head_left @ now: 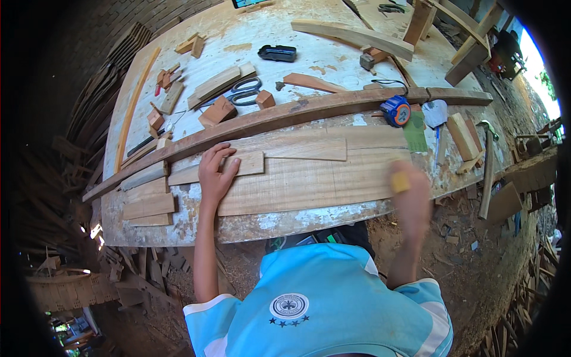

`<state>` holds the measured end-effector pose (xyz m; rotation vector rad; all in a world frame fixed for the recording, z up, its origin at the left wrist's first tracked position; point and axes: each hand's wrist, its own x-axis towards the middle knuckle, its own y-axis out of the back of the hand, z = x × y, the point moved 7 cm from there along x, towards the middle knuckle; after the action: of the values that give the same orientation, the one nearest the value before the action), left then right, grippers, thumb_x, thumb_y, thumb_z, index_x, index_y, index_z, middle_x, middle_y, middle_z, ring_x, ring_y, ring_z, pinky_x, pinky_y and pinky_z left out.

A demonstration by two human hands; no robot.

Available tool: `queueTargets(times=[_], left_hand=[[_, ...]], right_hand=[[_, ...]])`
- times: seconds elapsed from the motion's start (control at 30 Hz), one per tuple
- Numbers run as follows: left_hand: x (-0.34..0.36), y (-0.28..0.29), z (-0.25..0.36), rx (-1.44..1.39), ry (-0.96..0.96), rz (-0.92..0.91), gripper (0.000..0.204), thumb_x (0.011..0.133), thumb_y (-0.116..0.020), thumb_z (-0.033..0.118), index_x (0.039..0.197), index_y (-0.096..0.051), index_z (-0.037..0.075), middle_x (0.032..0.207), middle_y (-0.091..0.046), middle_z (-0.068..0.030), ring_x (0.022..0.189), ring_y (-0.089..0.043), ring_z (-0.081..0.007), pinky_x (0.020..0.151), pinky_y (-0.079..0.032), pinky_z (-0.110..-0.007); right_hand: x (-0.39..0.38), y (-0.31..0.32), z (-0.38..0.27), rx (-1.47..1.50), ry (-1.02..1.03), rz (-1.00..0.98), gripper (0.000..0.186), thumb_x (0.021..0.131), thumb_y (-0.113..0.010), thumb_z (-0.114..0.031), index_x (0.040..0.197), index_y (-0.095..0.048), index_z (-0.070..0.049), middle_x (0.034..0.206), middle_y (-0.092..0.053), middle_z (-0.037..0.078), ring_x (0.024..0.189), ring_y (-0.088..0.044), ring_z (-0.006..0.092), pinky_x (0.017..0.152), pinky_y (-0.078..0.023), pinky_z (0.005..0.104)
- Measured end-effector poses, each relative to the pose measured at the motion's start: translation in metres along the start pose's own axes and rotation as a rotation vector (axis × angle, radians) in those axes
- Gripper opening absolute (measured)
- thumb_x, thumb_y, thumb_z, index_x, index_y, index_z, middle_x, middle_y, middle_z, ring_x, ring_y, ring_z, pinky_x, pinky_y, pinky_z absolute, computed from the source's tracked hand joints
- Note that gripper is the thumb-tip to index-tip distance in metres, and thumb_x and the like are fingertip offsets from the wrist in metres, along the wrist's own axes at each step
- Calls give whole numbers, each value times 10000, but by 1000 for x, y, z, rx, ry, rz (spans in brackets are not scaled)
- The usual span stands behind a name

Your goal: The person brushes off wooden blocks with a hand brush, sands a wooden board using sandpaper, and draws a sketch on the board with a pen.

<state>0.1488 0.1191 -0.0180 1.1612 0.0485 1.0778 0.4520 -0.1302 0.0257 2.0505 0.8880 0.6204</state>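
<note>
Board [309, 184], wide, flat and probably stiff yet light, lies between the left fingers [220, 147], thumb parted over a short plank [251, 162], and the blurred right fingers [415, 174], seemingly gripping a yellow block [400, 182], and I'd lift it by its long edges.

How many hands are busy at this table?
2. The left hand rests on the short board; the right hand, blurred, is at the right end of the wide board, with something yellow at its fingers.
</note>
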Motion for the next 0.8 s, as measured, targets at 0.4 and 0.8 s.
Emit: queueTargets(times=[0.4,0.8], left_hand=[[-5,1,-2,25,-56,1,212,749,-707,203,875,-602,70,1094,-620,-76,1033,-541,-273,921,-353,-391],[21,-51,81,28,-351,-278,571,721,-700,484,986,-512,14,1213,-515,-169,1118,-478,-333,967,-342,-427]], right_hand=[[23,9,-16,141,314,244,206,682,-590,46,869,-654,-14,910,-666,136,839,-639,294,763,-496,340],[24,-22,-4,770,101,-285,151,790,-628,-23,938,-656,-22,893,-664,138,806,-644,285,728,-494,320]])
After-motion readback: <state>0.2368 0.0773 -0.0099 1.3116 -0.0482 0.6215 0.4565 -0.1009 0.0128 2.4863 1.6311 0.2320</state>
